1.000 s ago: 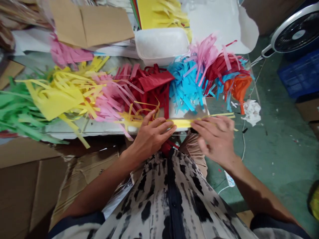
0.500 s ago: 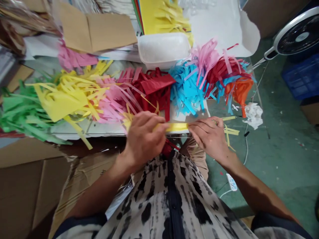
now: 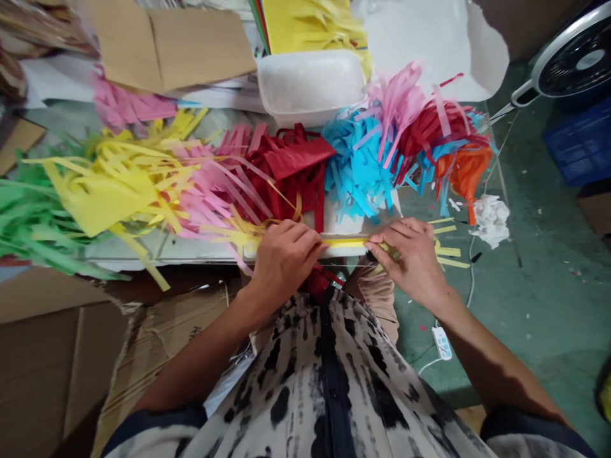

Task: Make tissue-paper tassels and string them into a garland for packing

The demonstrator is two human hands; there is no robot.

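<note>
Yellow paper strip [image 3: 346, 242] held taut, lower centre, along white table edge [image 3: 157, 253]: left hand [image 3: 284, 267] w/ fingers closed on it, right hand [image 3: 413, 261] pinching other end, prob. to keep it straight. Fringed tissue paper bunches [image 3: 291, 172] sit just behind, upper centre, prob. kept clear of hands.

The one head-worn camera looks forward and down from close behind and above the fingers [image 3: 296, 238].
</note>
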